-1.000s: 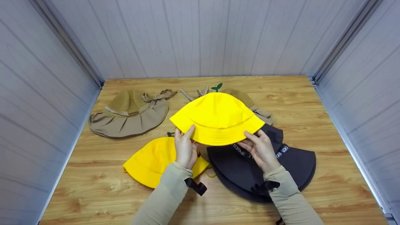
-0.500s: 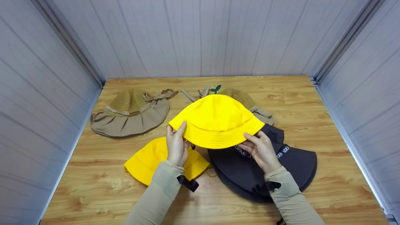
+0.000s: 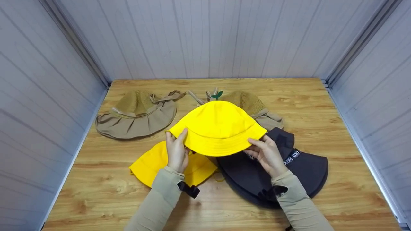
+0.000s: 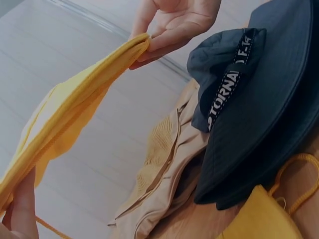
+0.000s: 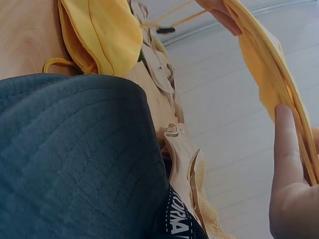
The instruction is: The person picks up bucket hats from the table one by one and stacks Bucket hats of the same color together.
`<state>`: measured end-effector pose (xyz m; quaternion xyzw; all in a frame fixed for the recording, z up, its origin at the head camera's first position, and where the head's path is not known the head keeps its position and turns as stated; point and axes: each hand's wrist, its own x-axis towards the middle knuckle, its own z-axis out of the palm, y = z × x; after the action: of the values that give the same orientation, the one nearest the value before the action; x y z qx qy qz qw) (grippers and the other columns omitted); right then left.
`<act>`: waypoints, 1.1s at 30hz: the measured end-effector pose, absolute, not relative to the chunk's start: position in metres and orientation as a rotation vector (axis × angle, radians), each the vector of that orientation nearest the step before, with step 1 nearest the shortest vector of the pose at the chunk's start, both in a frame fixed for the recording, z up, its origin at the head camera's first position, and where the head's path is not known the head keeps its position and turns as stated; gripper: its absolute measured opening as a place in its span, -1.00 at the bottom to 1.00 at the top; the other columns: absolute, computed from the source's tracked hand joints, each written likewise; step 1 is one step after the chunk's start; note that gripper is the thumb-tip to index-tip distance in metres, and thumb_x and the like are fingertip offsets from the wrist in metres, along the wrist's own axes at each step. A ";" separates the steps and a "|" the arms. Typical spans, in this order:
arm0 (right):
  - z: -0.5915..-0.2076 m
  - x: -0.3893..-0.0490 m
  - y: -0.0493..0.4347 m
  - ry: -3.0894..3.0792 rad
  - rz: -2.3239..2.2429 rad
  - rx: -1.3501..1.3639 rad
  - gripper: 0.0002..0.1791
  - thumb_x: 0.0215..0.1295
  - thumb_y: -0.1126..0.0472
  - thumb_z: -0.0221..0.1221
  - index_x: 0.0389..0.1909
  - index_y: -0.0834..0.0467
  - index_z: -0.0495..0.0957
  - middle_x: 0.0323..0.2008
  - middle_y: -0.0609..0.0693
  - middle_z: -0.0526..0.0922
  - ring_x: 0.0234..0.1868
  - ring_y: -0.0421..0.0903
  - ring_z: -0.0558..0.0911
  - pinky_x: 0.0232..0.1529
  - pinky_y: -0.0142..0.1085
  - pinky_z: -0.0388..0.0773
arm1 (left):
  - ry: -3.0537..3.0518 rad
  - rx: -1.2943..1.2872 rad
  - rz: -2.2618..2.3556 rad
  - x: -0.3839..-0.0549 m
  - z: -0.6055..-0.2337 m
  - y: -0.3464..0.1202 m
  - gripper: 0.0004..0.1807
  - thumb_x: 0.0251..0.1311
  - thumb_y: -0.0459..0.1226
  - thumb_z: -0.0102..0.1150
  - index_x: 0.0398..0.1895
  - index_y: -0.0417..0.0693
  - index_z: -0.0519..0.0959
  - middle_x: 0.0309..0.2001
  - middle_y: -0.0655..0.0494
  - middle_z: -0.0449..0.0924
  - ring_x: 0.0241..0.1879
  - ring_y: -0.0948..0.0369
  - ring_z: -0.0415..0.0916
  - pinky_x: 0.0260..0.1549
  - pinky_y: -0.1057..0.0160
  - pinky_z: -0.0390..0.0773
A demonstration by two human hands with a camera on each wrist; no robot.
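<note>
A yellow bucket hat point(image 3: 220, 123) with a green sprout point(image 3: 217, 95) on its crown is held up above the table, brim toward the person. My left hand point(image 3: 176, 154) pinches the brim at its left end, thumb on top. At the right end, my right hand point(image 3: 265, 153) pinches the same brim between thumb and fingers. Both wrist views show the brim edge-on, pressed nearly flat, with a yellow cord point(image 5: 192, 17) hanging from it. Below lies a second yellow bucket hat point(image 3: 147, 165), partly hidden by the left hand and the raised hat.
Dark wide-brimmed hats point(image 3: 308, 170) with a lettered band lie at the right, under the right forearm. A beige ruffled hat point(image 3: 136, 123) rests at the back left; another beige hat point(image 3: 245, 102) sits behind the raised one. Panel walls point(image 3: 221, 38) enclose the wooden table point(image 3: 96, 199).
The raised yellow hat has come slightly lower and to the left. My left hand has shifted left along with its end of the brim; the right hand keeps its hold.
</note>
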<state>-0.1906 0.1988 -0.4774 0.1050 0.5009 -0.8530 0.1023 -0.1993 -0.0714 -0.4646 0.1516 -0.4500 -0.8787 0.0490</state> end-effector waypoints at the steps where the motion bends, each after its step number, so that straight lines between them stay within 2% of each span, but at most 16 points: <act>1: -0.477 -0.191 0.199 1.481 -2.522 0.315 -0.60 0.42 0.44 0.02 0.24 0.26 0.26 -0.28 0.03 0.69 -0.38 -0.08 0.72 -0.31 -0.24 0.72 | -1.370 0.458 -2.678 -0.198 -0.464 -0.073 -0.68 0.44 -0.33 0.02 0.16 0.00 0.23 -0.03 -0.03 0.48 -0.35 0.22 0.60 -0.54 0.35 0.51; 7: -0.477 -0.192 0.197 1.537 -2.493 0.354 -0.71 0.43 0.40 0.05 0.11 0.24 0.30 -0.34 0.00 0.70 -0.42 -0.11 0.73 -0.38 -0.26 0.71 | -1.442 0.496 -2.655 -0.193 -0.465 -0.086 -0.69 0.45 -0.32 0.02 0.15 0.03 0.23 -0.12 0.01 0.51 -0.47 0.26 0.55 -0.62 0.38 0.46; 11: -0.479 -0.193 0.195 1.605 -2.428 0.354 -0.71 0.39 0.42 0.10 0.07 0.25 0.32 -0.33 -0.01 0.70 -0.39 -0.10 0.75 -0.32 -0.24 0.73 | -1.526 0.565 -2.625 -0.190 -0.471 -0.098 -0.70 0.42 -0.30 0.08 0.11 -0.01 0.28 -0.20 0.05 0.56 -0.46 0.27 0.59 -0.60 0.37 0.53; 16: -0.482 -0.194 0.189 1.674 -2.358 0.318 -0.70 0.38 0.38 0.15 0.08 0.28 0.38 -0.29 0.00 0.71 -0.34 -0.08 0.76 -0.25 -0.19 0.73 | -1.666 0.670 -2.533 -0.188 -0.481 -0.121 -0.71 0.36 -0.24 0.19 0.01 -0.10 0.35 -0.29 0.11 0.56 -0.49 0.30 0.54 -0.60 0.40 0.53; 22: -0.489 -0.191 0.177 1.753 -2.273 0.192 -0.78 0.36 0.34 0.18 -0.02 0.33 0.51 -0.32 0.02 0.71 -0.37 -0.06 0.75 -0.25 -0.15 0.74 | -1.880 0.715 -2.359 -0.185 -0.484 -0.153 -0.56 0.30 -0.22 0.27 0.19 -0.13 0.45 -0.28 0.19 0.59 -0.41 0.32 0.60 -0.50 0.39 0.62; 25: -0.497 -0.186 0.167 1.827 -2.227 0.138 -0.71 0.30 0.38 0.22 0.01 0.39 0.52 -0.37 0.01 0.71 -0.46 -0.09 0.73 -0.34 -0.21 0.73 | -2.023 0.726 -2.233 -0.185 -0.484 -0.169 -0.54 0.27 -0.22 0.30 0.20 -0.13 0.49 -0.28 0.21 0.60 -0.45 0.32 0.56 -0.57 0.39 0.58; 29: -0.508 -0.177 0.149 1.923 -2.147 0.055 -0.49 0.23 0.42 0.27 0.20 0.47 0.43 -0.40 -0.01 0.69 -0.60 -0.16 0.67 -0.49 -0.31 0.69 | -2.189 0.753 -2.070 -0.186 -0.487 -0.191 -0.54 0.24 -0.27 0.32 0.19 -0.17 0.50 -0.26 0.21 0.59 -0.50 0.35 0.48 -0.61 0.42 0.53; 33: -0.517 -0.171 0.132 2.052 -2.043 -0.033 -0.41 0.21 0.41 0.30 0.27 0.44 0.40 -0.40 0.03 0.68 -0.70 -0.24 0.58 -0.62 -0.40 0.58 | -2.324 0.793 -1.949 -0.180 -0.494 -0.210 -0.54 0.25 -0.31 0.30 0.14 -0.25 0.38 -0.16 0.01 0.55 -0.43 0.31 0.50 -0.54 0.37 0.60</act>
<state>-0.1706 0.1320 -0.5171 -0.0113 0.7033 -0.7002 0.1225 -0.1805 -0.2095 -0.4937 0.2528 -0.7414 -0.6216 0.0035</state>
